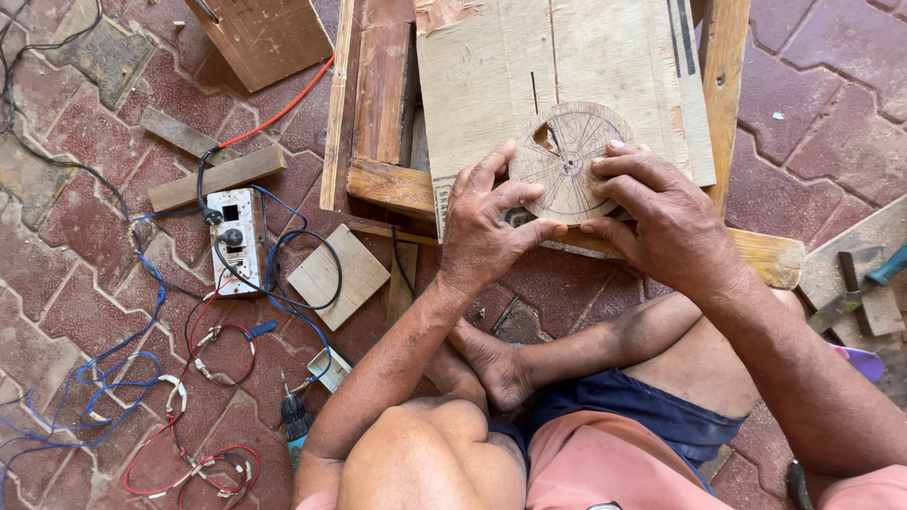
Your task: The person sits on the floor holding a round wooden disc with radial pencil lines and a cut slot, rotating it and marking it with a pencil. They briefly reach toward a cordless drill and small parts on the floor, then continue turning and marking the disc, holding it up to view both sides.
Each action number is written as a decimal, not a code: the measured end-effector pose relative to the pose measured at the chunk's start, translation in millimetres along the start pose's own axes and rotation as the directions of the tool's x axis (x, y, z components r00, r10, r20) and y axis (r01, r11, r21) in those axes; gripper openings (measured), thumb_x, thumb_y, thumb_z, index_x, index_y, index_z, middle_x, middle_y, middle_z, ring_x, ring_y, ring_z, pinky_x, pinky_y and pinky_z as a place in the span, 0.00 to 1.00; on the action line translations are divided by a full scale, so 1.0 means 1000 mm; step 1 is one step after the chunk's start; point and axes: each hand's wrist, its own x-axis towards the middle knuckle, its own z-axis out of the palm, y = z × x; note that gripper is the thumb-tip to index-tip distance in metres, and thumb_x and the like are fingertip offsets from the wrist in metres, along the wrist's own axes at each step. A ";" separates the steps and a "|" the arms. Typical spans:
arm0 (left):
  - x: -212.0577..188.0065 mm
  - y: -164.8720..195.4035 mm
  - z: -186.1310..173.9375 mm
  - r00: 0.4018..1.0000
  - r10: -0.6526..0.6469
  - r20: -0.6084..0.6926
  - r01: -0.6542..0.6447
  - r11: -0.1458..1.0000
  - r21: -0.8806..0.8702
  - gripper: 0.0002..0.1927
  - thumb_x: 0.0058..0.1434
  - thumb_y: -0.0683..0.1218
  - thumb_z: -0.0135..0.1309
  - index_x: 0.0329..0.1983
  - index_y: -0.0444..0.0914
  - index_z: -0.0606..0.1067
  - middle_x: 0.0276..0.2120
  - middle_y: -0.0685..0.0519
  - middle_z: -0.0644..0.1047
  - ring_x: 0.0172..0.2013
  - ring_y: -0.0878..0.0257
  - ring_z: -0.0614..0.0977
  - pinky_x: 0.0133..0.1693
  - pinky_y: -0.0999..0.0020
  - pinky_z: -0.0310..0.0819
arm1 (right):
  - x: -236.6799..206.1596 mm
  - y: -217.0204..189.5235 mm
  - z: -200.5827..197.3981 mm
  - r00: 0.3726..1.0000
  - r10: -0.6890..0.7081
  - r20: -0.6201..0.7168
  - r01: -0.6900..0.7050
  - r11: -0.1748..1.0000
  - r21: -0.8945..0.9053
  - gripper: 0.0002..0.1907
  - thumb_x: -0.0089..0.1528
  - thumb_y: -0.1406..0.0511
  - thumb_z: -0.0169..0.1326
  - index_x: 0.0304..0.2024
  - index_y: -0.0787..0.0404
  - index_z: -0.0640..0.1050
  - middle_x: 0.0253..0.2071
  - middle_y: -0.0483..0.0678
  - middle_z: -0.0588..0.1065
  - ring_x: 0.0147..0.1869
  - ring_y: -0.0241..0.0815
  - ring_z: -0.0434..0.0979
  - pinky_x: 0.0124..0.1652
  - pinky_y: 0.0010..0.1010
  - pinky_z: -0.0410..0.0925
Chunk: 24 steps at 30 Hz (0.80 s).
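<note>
Left hand (491, 227): fingers pressed on the wooden disc (565, 161), pinning its edge steady.
Right hand (661, 212): gripping the disc's other side.
Disc: flat on the plywood board (491, 76), marked face up.
Nearby: switch box (236, 241), tangled wires (142, 378).

The one camera sits on my head and looks almost straight down, close over my lap and folded legs. My own forearms rise from the bottom edge toward the middle of the view. The pale plywood worktop (567, 66) fills the top centre, and the reddish interlocking paved floor (831, 104) spreads around it.
</note>
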 end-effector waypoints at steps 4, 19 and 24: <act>0.001 0.001 0.000 1.000 -0.018 0.005 0.018 1.000 0.007 0.25 0.47 0.59 0.74 0.43 0.43 0.83 0.67 0.44 0.70 0.63 0.49 0.71 0.63 0.54 0.69 | 0.000 0.001 0.000 1.000 0.002 0.005 -0.002 1.000 0.000 0.20 0.56 0.61 0.68 0.45 0.65 0.78 0.58 0.53 0.75 0.72 0.54 0.71 0.65 0.43 0.68; 0.001 0.003 0.002 1.000 -0.008 -0.024 0.008 1.000 0.009 0.26 0.46 0.60 0.74 0.42 0.42 0.84 0.65 0.43 0.71 0.62 0.50 0.72 0.63 0.55 0.69 | 0.001 0.002 -0.002 1.000 0.017 0.020 -0.017 1.000 -0.006 0.19 0.56 0.63 0.68 0.46 0.64 0.78 0.59 0.52 0.75 0.72 0.53 0.70 0.66 0.42 0.67; -0.001 0.004 0.002 0.999 0.006 -0.037 -0.005 0.999 0.034 0.25 0.46 0.60 0.75 0.42 0.43 0.84 0.65 0.43 0.70 0.63 0.49 0.72 0.63 0.54 0.68 | 0.000 0.003 -0.002 1.000 0.002 0.018 -0.001 1.000 -0.027 0.18 0.56 0.63 0.67 0.46 0.63 0.78 0.60 0.51 0.74 0.73 0.53 0.69 0.67 0.43 0.66</act>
